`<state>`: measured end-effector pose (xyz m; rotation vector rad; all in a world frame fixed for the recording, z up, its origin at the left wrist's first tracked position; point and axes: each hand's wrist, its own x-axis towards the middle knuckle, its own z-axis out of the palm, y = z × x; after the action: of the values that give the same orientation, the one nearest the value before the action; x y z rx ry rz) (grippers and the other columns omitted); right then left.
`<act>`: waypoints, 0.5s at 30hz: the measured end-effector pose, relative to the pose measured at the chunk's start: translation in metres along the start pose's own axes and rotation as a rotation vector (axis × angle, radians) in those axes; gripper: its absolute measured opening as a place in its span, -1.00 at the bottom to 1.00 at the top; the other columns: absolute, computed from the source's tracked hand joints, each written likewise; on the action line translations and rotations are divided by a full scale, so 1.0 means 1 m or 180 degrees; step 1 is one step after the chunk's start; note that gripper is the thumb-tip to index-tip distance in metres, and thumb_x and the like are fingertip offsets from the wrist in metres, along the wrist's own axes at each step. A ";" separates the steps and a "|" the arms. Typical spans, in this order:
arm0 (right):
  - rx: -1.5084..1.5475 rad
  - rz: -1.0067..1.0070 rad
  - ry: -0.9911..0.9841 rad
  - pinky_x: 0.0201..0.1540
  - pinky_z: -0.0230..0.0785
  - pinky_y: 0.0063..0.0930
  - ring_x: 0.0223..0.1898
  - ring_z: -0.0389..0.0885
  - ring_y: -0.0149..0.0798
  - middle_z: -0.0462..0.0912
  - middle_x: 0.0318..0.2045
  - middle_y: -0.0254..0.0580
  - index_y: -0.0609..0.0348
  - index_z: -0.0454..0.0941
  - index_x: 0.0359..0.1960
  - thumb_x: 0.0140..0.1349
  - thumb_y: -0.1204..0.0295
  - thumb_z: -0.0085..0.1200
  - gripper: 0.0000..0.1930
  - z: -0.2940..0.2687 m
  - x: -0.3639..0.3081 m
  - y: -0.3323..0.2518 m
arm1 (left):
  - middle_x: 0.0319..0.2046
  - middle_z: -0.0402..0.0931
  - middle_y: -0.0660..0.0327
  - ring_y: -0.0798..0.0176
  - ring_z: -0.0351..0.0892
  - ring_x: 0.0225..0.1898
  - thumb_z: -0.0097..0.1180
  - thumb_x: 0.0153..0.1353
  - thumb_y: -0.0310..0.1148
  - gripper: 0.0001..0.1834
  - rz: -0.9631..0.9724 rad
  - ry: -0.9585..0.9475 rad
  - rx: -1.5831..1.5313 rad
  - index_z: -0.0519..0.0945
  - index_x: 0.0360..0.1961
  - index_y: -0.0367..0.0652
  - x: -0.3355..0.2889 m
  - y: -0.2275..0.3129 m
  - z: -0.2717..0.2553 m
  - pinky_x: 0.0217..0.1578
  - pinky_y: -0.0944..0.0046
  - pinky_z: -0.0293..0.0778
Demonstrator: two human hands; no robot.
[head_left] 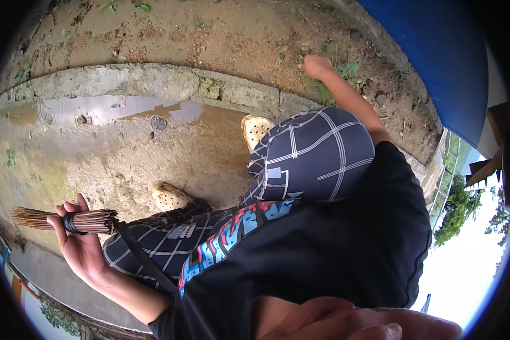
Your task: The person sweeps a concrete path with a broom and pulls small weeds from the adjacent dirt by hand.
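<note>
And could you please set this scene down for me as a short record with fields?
Left hand: holds a stick broom bound with a black band
Right hand: at the soil, beside green weeds; whether it grips anything cannot be made out
Ground: a puddle along a concrete curb
Footwear: pale perforated clogs
Clothing: black shirt, dark checked trousers
</note>
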<state>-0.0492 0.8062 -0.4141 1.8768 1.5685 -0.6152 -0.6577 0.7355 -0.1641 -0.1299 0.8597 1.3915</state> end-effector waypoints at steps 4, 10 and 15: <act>0.0447 -0.0039 0.0193 -0.10 0.41 -0.12 -0.13 0.57 0.13 0.61 -0.22 0.12 0.31 0.57 -0.25 0.26 0.08 -0.07 -0.55 -0.022 -0.001 0.007 | -0.28 0.51 -0.02 0.05 0.45 -0.12 -0.05 0.31 -0.34 -0.70 0.0011 0.0096 0.0059 0.40 -0.20 -0.46 -0.008 0.008 -0.002 0.32 -0.10 0.06; -0.0692 0.0198 -0.0273 -0.12 0.45 -0.19 -0.11 0.61 -0.01 0.63 -0.17 -0.02 0.19 0.61 -0.21 0.27 0.19 -0.09 -0.66 0.032 -0.014 0.041 | -0.26 0.53 -0.07 0.02 0.48 -0.09 -0.07 0.32 -0.31 -0.67 -0.0216 -0.0087 0.0000 0.42 -0.20 -0.49 0.003 0.001 0.005 0.32 -0.08 0.06; -0.0208 0.0398 -0.0418 -0.07 0.45 -0.19 -0.03 0.57 -0.02 0.60 -0.08 0.00 0.22 0.58 -0.12 0.22 0.29 -0.07 -0.68 0.046 -0.033 0.037 | -0.25 0.54 -0.07 0.01 0.50 -0.09 -0.08 0.33 -0.29 -0.65 -0.0366 -0.0155 0.0057 0.43 -0.19 -0.50 0.006 -0.009 0.014 0.32 -0.08 0.07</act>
<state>-0.0180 0.7468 -0.4176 1.8317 1.3610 -0.6114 -0.6435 0.7461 -0.1610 -0.1292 0.8118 1.2744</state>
